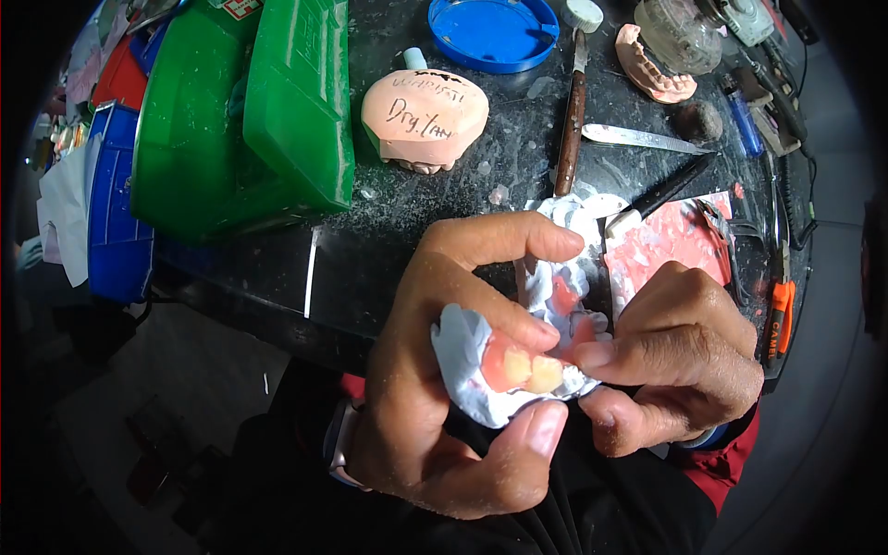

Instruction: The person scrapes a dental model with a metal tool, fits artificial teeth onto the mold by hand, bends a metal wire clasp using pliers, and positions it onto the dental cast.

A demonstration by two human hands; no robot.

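A white plaster dental cast (462, 365) with pink wax and two yellowish teeth (532, 372) is held in my left hand (416, 370). That hand's fingers curl round it, the thumb at its lower edge and a fingertip on the wax. My right hand (684, 361) is closed at the cast's right end, index fingertip and thumb on either side of the edge; whether a bit of wax lies between them is hidden. Just behind the fingers, another white plaster piece (546, 268) with pink patches rests on the bench, partly covered.
A green bin (301, 111) and a pink labelled cast (425, 116) stand left of a blue lid (495, 42). A brown-handled knife (572, 129), scalpel handle (638, 139), pink wax sheet (647, 254), horseshoe-shaped cast (647, 69) and orange-handled tool (780, 319) lie rightward.
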